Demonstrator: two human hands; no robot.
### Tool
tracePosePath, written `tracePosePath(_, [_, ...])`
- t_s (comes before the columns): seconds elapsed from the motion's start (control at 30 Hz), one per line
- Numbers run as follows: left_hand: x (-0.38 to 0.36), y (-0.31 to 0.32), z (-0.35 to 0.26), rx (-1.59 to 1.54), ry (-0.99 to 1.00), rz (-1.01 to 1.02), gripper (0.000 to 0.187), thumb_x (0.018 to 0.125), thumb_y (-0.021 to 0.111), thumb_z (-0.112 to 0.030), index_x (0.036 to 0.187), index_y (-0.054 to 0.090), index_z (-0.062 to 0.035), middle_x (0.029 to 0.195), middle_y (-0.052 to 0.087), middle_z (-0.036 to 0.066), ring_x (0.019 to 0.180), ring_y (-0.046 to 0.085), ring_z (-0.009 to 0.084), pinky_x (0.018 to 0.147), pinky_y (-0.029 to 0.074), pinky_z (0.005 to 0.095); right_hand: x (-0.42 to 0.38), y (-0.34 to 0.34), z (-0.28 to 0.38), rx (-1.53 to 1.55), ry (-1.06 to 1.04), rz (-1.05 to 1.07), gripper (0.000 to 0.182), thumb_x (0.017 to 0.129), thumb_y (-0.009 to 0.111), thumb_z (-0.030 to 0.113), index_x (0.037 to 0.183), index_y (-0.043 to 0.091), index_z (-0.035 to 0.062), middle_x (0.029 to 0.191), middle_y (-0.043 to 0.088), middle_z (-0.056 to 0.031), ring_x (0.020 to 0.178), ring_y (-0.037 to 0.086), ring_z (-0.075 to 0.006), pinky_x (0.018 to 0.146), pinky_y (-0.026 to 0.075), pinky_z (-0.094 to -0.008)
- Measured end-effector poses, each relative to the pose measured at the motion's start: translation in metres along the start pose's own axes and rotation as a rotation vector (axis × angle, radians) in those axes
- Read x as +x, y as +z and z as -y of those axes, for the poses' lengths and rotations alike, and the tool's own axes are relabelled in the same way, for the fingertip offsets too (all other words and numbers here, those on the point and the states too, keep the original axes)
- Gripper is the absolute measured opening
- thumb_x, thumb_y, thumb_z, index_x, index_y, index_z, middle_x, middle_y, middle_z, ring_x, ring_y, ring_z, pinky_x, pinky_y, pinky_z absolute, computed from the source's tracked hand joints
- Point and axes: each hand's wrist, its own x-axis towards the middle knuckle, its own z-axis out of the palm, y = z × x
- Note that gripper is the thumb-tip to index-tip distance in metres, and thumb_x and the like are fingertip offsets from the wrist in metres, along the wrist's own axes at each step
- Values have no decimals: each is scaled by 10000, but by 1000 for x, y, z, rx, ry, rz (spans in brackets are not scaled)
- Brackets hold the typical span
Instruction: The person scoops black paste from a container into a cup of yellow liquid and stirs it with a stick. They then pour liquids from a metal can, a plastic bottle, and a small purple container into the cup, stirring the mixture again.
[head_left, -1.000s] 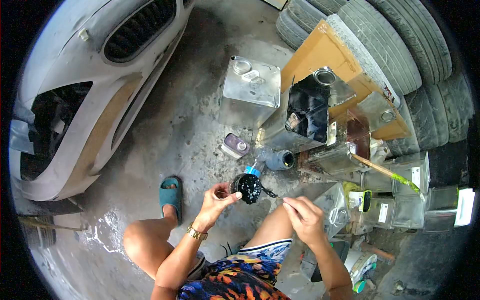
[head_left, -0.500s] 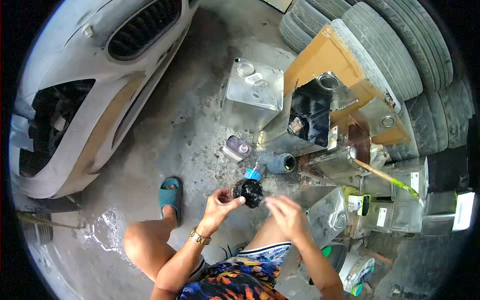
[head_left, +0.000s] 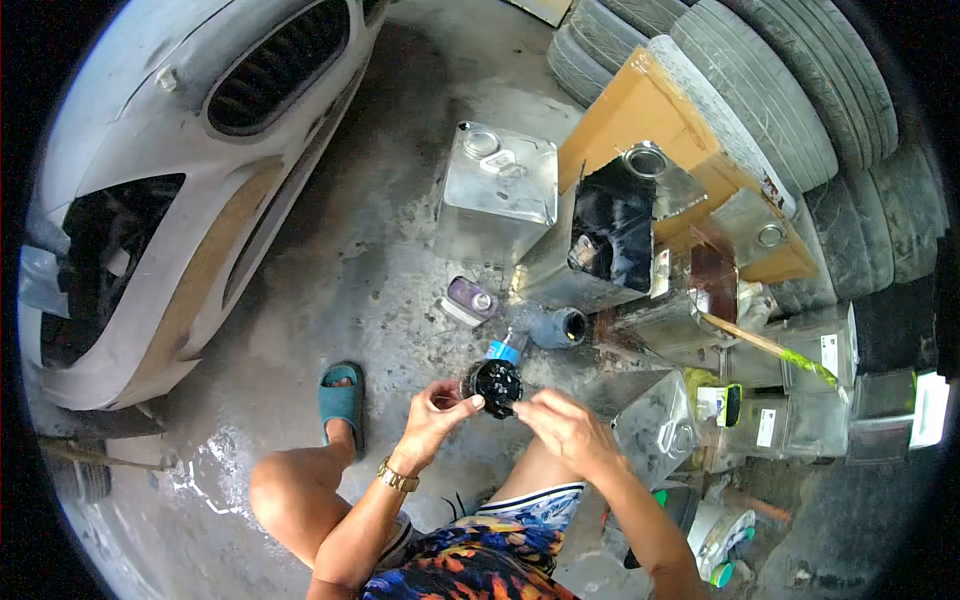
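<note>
My left hand [head_left: 437, 418] grips the side of a small round container [head_left: 497, 388] between thumb and fingers; its inside and rim are coated in glossy black. Close against the container's right edge, my right hand [head_left: 567, 430] has its fingertips pinched together. Whatever those fingers hold, if anything, is too small to make out. Just beyond the container lies a clear plastic bottle with a blue label [head_left: 503, 350]. A bluish cut-open container [head_left: 560, 328] with a dark mouth lies beside that bottle.
A silver tin [head_left: 497, 190] and an opened, black-stained tin [head_left: 612, 225] stand ahead. A purple-topped can [head_left: 470, 300] is on the floor. Stacked tyres [head_left: 765, 95] and cardboard [head_left: 640, 120] line the right; a car bumper [head_left: 215, 240] fills the left. A stick [head_left: 770, 350] lies across tins.
My right hand has come left and slightly down, so its fingertips now meet the container's right edge. The left hand still holds the container in nearly the same place.
</note>
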Motion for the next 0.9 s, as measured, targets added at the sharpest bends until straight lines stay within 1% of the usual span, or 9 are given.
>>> tracePosePath(0.03, [-1, 2, 1, 0, -1, 5, 572, 706, 854, -315, 1068, 598, 47, 846, 581, 8, 766, 534, 87, 694, 461, 224, 1, 2, -2, -34, -12, 44, 178, 810, 673, -7, 988, 678, -2, 882, 631, -119, 764, 633, -249, 666, 512, -329])
tracePosePath(0.2, [-3, 0, -1, -13, 10, -1, 546, 713, 851, -298, 1061, 604, 41, 842, 582, 5, 752, 533, 84, 689, 465, 225, 0, 4, 4, 13, 57, -74, 182, 825, 676, 8, 1006, 683, 24, 883, 619, -106, 768, 634, -248, 655, 510, -332])
tracePosePath(0.3, [-5, 0, -1, 44, 22, -42, 529, 716, 849, -286, 1057, 606, 37, 835, 582, 2, 749, 536, 82, 690, 466, 224, -6, 2, 14, -95, 12, 9, 196, 817, 681, 30, 1013, 690, 34, 868, 605, -108, 765, 630, -245, 657, 508, -341])
tracePosePath(0.4, [-6, -1, -3, 6, 20, -10, 527, 713, 850, -279, 1058, 609, 37, 838, 592, 7, 754, 543, 81, 684, 470, 226, -3, -5, 11, -74, 34, -109, 174, 821, 682, 43, 994, 692, 33, 862, 604, -105, 754, 629, -247, 661, 507, -349])
tracePosePath(0.5, [-7, 2, -4, 3, 34, -23, 526, 713, 850, -272, 1062, 610, 39, 848, 603, 17, 758, 551, 84, 682, 473, 228, -7, 13, 5, -42, 58, -40, 167, 819, 681, 31, 984, 689, 16, 849, 611, -111, 743, 626, -253, 657, 505, -350])
tracePosePath(0.63, [-8, 0, -1, 36, 37, -22, 524, 718, 846, -271, 1065, 609, 42, 856, 610, 24, 760, 556, 88, 684, 473, 227, -2, 0, 12, -37, 88, -131, 173, 823, 670, 16, 995, 681, -2, 843, 617, -125, 750, 623, -263, 664, 506, -344])
tracePosePath(0.73, [-8, 2, -3, -9, 57, -35, 527, 723, 844, -272, 1069, 604, 44, 850, 605, 23, 760, 555, 90, 690, 471, 227, -5, 8, 3, 9, 89, -107, 175, 825, 668, 13, 1000, 681, -2, 866, 632, -133, 762, 630, -263, 680, 509, -335])
tracePosePath(0.83, [-6, -7, 3, 91, 23, -16, 472, 760, 813, -248, 1073, 594, 30, 894, 616, 45, 816, 600, 121, 748, 506, 249, -4, 0, 12, 47, 121, -127, 178, 831, 669, 24, 1007, 684, 4, 882, 642, -133, 784, 638, -256, 701, 510, -328])
tracePosePath(0.9, [-4, -4, 3, -18, 16, -5, 465, 768, 807, -253, 1066, 585, 25, 898, 618, 50, 817, 612, 128, 753, 519, 255, -10, -1, 15, 49, 129, -66, 167, 847, 665, 55, 1008, 681, 13, 873, 614, -122, 761, 635, -269, 673, 514, -348])
